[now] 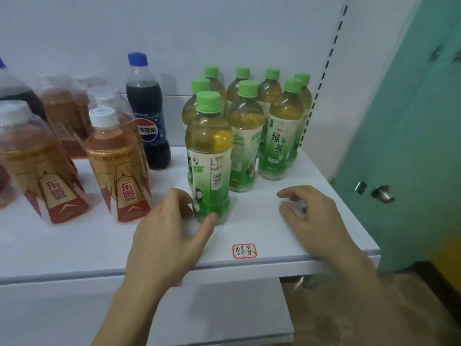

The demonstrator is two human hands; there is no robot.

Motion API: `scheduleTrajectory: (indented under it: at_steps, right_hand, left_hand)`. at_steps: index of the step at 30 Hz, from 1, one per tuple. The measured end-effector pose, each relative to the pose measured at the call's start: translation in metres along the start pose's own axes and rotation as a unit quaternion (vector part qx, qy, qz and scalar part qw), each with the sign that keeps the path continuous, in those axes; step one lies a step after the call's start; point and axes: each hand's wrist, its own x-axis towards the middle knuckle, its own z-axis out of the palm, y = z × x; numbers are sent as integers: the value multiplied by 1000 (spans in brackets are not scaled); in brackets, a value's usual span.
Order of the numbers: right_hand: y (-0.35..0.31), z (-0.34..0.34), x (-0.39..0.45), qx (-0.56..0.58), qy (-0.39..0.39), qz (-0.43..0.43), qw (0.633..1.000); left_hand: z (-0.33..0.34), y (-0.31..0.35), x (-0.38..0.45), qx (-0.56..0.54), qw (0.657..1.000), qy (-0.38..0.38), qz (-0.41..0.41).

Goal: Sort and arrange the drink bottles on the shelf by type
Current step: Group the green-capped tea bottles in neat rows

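Several green-capped green tea bottles [249, 126] stand grouped at the right of the white shelf [74, 245]. The front green tea bottle [209, 158] stands upright nearest the edge. My left hand [169, 236] is beside its base, fingers apart, thumb tip touching the bottle's bottom. My right hand [314, 218] hovers over bare shelf to the bottle's right, fingers loosely curled and holding nothing. A blue-capped cola bottle [148, 113] stands left of the teas. Orange energy drink bottles [117, 166] with white caps fill the left side.
A red-bordered handwritten label [244, 251] is stuck near the shelf's front edge. A slotted upright [324, 71] bounds the shelf on the right. A teal door with a metal knob [381, 193] is further right. A brown cardboard box [361, 315] sits below.
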Motion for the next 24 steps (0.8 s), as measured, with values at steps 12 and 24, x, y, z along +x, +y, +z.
scheduleTrajectory:
  at_steps: [12, 24]
  right_hand:
    - [5, 3, -6, -48, -48, -31, 997]
    - [2, -1, -8, -58, -50, -37, 996]
  left_hand:
    - [9, 9, 26, 74, 995, -69, -19]
    - [1, 26, -4, -76, 984, 146, 64]
